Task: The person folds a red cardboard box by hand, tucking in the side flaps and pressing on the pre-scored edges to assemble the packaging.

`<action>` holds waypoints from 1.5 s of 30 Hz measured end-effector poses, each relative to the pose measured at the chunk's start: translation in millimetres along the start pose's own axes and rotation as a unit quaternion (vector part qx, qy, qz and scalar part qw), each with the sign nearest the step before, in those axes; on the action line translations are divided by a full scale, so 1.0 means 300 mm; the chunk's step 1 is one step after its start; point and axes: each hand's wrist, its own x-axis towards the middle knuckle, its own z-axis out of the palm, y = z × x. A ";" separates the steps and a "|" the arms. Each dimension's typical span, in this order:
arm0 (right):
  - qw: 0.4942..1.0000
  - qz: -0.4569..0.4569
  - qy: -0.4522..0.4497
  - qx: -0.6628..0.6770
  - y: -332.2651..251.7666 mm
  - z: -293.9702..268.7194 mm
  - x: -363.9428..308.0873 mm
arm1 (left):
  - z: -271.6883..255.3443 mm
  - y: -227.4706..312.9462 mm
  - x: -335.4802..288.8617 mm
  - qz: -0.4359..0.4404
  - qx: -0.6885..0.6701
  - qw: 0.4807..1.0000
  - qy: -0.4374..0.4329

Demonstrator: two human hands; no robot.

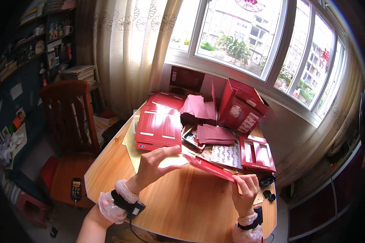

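Above the near middle of the table, a narrow red card piece [211, 167] slants down from left to right, seen almost edge-on. My right hand [244, 190] pinches its right end between thumb and fingers. My left hand [154, 164] is by its left end, thumb and forefinger spread apart, holding nothing. Just beyond the left hand lies a stack of flat red printed cards [160, 127] with pale slots. Dark red envelope-like pieces [215, 135] are piled in the middle, with more pieces [195, 106] behind them.
A large red box [242, 107] filled with cards stands at the back right. A red frame with cut-out windows [257, 153] and a patterned sheet [226, 156] lie at right. Small black items [268, 195] sit by the right edge. A wooden chair [69, 121] holds a phone [76, 188].
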 end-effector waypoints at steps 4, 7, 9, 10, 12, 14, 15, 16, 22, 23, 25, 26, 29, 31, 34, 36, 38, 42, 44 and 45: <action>0.998 0.042 0.047 0.030 -0.009 -0.020 0.005 | 0.028 -0.047 -0.032 -0.129 -0.047 0.990 -0.015; 0.993 0.077 0.080 0.031 -0.017 -0.044 0.015 | 0.046 -0.064 -0.041 -0.230 -0.130 0.964 0.011; 0.990 0.091 0.099 0.035 -0.020 -0.059 0.019 | 0.061 -0.078 -0.050 -0.230 -0.161 0.960 0.006; 0.991 0.081 0.103 0.029 -0.023 -0.064 0.017 | 0.067 -0.080 -0.055 -0.246 -0.194 0.950 -0.008; 0.992 0.059 0.113 0.010 -0.037 -0.069 0.015 | 0.072 -0.064 -0.052 -0.258 -0.245 0.934 -0.026; 0.992 0.016 0.119 -0.026 -0.049 -0.075 0.005 | 0.085 -0.072 -0.059 -0.273 -0.280 0.919 -0.057; 0.992 -0.003 0.118 -0.047 -0.055 -0.076 -0.003 | 0.090 -0.072 -0.063 -0.287 -0.313 0.901 -0.089; 0.990 -0.030 0.107 -0.083 -0.062 -0.079 -0.011 | 0.095 -0.064 -0.069 -0.265 -0.340 0.896 -0.108; 0.981 -0.111 0.039 -0.157 -0.123 -0.013 -0.049 | 0.132 0.029 -0.115 -0.168 -0.504 0.838 -0.121; 0.982 -0.109 0.026 -0.153 -0.144 0.010 -0.053 | 0.141 0.036 -0.122 -0.167 -0.453 0.872 -0.086; 0.982 -0.103 -0.018 -0.155 -0.174 0.056 -0.070 | 0.179 0.037 -0.106 -0.231 -0.414 0.880 -0.033; 0.985 -0.082 -0.061 -0.141 -0.193 0.077 -0.079 | 0.181 0.039 -0.101 -0.294 -0.367 0.882 0.025; 0.985 -0.059 -0.144 -0.077 -0.228 0.107 -0.076 | 0.166 0.037 -0.062 -0.363 -0.485 0.792 0.074; 0.989 -0.033 -0.145 0.016 -0.232 0.071 -0.030 | 0.147 0.002 -0.051 -0.308 -0.468 0.821 0.108; 0.998 0.058 -0.013 0.029 -0.090 0.014 0.008 | 0.103 -0.035 -0.054 -0.355 -0.460 0.811 0.070; 0.971 0.202 0.003 0.131 0.008 -0.017 0.018 | 0.102 -0.024 -0.044 -0.357 -0.432 0.824 0.082; 0.895 0.305 -0.057 0.321 0.089 0.021 -0.028 | 0.122 -0.008 -0.065 -0.349 -0.424 0.833 0.063; 0.766 0.356 -0.161 0.511 0.085 0.095 -0.070 | 0.162 0.029 -0.087 -0.330 -0.410 0.850 0.033; 0.757 0.351 -0.152 0.529 0.042 0.104 -0.040 | 0.163 0.036 -0.093 -0.330 -0.407 0.851 0.028; 0.759 0.354 -0.127 0.531 0.020 0.088 -0.020 | 0.166 0.031 -0.099 -0.321 -0.407 0.855 0.025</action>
